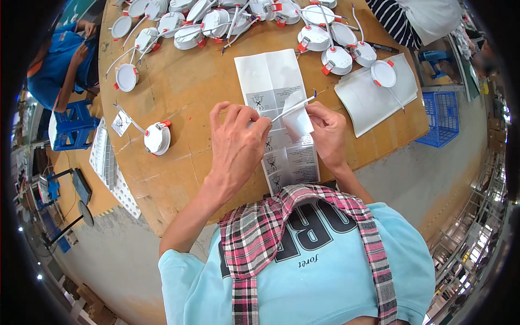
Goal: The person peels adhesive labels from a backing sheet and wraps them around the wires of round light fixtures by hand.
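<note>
A white cable with stripped wire ends runs slantwise between my hands. Its lower end goes into my left hand, whose fingers are closed on it; whatever hangs from that end is hidden. My right hand pinches a pale sticker label, which lies against the cable near its blue-tipped wire end. Beneath both hands stretches a long label sheet, blank at the far part and printed in grey nearer my body. To the left stands a round downlight with a printed tag on its cable.
Many white downlights with red clips crowd the table's far side. One downlight rests on a stack of white sheets at right, near a black marker. A co-worker in blue sits left; another person's striped sleeve shows far right.
</note>
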`<state>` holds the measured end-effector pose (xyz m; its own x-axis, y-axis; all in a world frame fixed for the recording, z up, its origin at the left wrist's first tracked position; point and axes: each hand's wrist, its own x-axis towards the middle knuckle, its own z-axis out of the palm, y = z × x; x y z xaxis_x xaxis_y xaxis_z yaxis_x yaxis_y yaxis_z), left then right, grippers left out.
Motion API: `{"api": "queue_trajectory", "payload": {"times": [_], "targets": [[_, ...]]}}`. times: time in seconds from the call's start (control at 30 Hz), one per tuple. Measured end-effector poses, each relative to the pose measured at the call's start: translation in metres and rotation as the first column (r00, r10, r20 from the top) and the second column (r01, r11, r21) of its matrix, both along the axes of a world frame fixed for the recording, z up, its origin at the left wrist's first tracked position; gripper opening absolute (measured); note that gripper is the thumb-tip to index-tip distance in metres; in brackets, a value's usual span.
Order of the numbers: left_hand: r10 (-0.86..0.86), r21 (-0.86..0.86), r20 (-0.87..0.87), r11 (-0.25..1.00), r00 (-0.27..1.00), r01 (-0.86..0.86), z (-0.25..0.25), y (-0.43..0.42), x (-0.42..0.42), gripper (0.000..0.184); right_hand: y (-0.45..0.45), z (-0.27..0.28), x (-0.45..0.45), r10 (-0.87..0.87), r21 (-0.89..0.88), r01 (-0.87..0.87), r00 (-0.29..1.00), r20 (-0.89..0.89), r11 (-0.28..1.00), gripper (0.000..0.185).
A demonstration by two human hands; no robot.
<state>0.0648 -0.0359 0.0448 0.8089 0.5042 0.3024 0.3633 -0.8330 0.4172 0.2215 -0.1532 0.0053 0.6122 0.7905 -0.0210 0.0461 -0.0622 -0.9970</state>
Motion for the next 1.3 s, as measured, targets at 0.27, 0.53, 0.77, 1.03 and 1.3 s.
{"api": "queue_trajectory", "payload": {"times": [0.27,0.53,0.77,1.03,1.3], "targets": [[-0.03,-0.024,-0.022,0.999,0.999,0.03,0.001,-0.002,-0.002,0.012,0.003,0.009,0.004,0.119,-0.019,-0.121,0.991,-0.068,0.993,0.014],[-0.04,-0.055,-0.033,0.998,0.999,0.038,0.001,-0.004,-0.002,0.01,0.004,0.011,0.007,0.155,-0.004,-0.156,0.983,-0.096,0.988,0.017],[-0.032,-0.075,-0.015,0.997,0.999,0.031,-0.006,-0.006,-0.002,0.009,0.003,-0.001,0.011,0.161,-0.012,-0.164,0.98,-0.116,0.986,0.013],[0.019,-0.072,0.016,0.997,1.0,-0.018,-0.012,-0.011,0.001,0.009,0.009,0.009,0.004,0.04,0.147,-0.016,0.986,-0.163,0.989,0.039],[0.016,-0.061,-0.012,0.998,1.0,-0.017,-0.009,-0.013,0.002,0.009,0.007,-0.014,0.036,0.3,0.222,-0.243,0.912,-0.279,0.944,0.032]]}}
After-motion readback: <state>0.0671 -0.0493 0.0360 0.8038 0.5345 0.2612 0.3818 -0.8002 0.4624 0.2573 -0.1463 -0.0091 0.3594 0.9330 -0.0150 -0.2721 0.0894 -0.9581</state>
